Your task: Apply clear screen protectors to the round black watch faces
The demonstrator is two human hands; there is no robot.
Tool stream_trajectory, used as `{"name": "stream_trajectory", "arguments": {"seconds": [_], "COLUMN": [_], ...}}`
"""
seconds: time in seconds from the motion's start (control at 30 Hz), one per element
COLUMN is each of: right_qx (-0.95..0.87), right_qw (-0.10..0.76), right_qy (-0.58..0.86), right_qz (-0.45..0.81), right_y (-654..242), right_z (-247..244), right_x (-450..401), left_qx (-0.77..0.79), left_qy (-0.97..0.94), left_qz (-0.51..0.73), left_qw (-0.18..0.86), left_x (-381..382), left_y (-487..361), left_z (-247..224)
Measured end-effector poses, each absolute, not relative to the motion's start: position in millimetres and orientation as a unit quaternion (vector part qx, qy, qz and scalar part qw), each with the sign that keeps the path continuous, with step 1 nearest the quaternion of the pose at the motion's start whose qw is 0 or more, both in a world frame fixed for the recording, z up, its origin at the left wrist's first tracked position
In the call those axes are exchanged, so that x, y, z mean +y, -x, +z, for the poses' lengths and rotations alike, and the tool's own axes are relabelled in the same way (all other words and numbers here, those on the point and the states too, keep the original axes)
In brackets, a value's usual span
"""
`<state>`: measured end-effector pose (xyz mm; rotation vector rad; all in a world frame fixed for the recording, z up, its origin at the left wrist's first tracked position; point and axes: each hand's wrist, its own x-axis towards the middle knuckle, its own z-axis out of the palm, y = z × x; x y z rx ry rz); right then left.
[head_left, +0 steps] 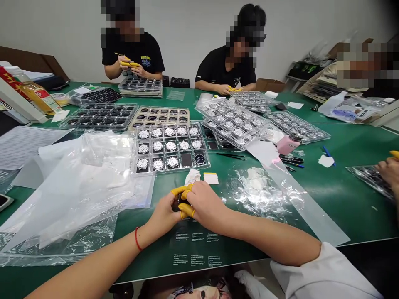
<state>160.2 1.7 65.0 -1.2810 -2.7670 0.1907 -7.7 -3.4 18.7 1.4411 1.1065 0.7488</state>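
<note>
Left of the pink bottle (288,144), our fingers (187,210) kinda hide a dark thing (179,199); right, a co-worker's hand (388,171) gets cut off.

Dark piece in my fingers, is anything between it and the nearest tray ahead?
Yes: crumpled white material lies between the dark piece and the tray, with a yellow-edged white pad beside it.

The nearest tray (171,170) holds thirteen white discs (171,145), one black disc (199,159).

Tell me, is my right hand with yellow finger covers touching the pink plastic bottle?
Apart: the head view shows crinkled clear plastic lying between the right hand and the pink bottle.
</note>
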Motion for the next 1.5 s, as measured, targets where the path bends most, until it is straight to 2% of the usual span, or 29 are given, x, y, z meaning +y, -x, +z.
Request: {"name": "stream_trajectory", "arguments": {"seconds": [0.1, 0.27, 0.4, 0.57, 0.67, 0.73, 0.77, 0.83, 0.9, 0.97, 1.1, 1.27, 1.4, 1.5], "right_qx": [-0.912, -0.917, -0.911, -0.916, -0.904, -0.864, -0.833, -0.762, -0.720, -0.720, -0.735, -0.766, -0.796, -0.808], "right_qw": [0.041, 0.114, 0.114, 0.141, 0.220, 0.271, 0.266, 0.161, 0.043, -0.010, 0.014, 0.089, 0.094, 0.088], "right_qy": [0.405, 0.352, 0.344, 0.342, 0.348, 0.422, 0.485, 0.627, 0.693, 0.687, 0.657, 0.612, 0.577, 0.563], "right_qz": [0.057, 0.147, 0.196, 0.158, 0.112, 0.049, 0.013, -0.024, 0.021, 0.097, 0.166, 0.177, 0.156, 0.149], "right_y": [-164, -180, -189, -184, -196, -219, -234, -266, -297, -319, -319, -240, -181, -171], "right_z": [63, 70, 74, 66, 70, 77, 80, 83, 80, 75, 76, 72, 42, 32], "right_x": [3, 4, 6, 6, 13, 23, 28, 36, 39, 38, 38, 51, 66, 77], "left_qx": [0.450, 0.419, 0.367, 0.332, 0.349, 0.367, 0.374, 0.383, 0.386, 0.387, 0.396, 0.407, 0.401, 0.415], "left_qy": [-0.584, -0.535, -0.512, -0.523, -0.514, -0.511, -0.508, -0.503, -0.500, -0.501, -0.510, -0.519, -0.514, -0.513], "left_qz": [0.330, 0.345, 0.326, 0.317, 0.305, 0.293, 0.289, 0.289, 0.290, 0.289, 0.292, 0.287, 0.273, 0.277], "left_qw": [0.590, 0.647, 0.705, 0.718, 0.722, 0.720, 0.720, 0.719, 0.719, 0.718, 0.706, 0.694, 0.707, 0.698], "left_x": [-4, -2, 0, -2, -2, -2, -2, -2, -3, -3, -4, -2, -4, -5], "left_y": [8, 10, 11, 12, 13, 14, 15, 16, 15, 14, 11, 9, 11, 14], "left_z": [16, 20, 23, 20, 20, 21, 22, 24, 25, 25, 27, 34, 35, 32]}}
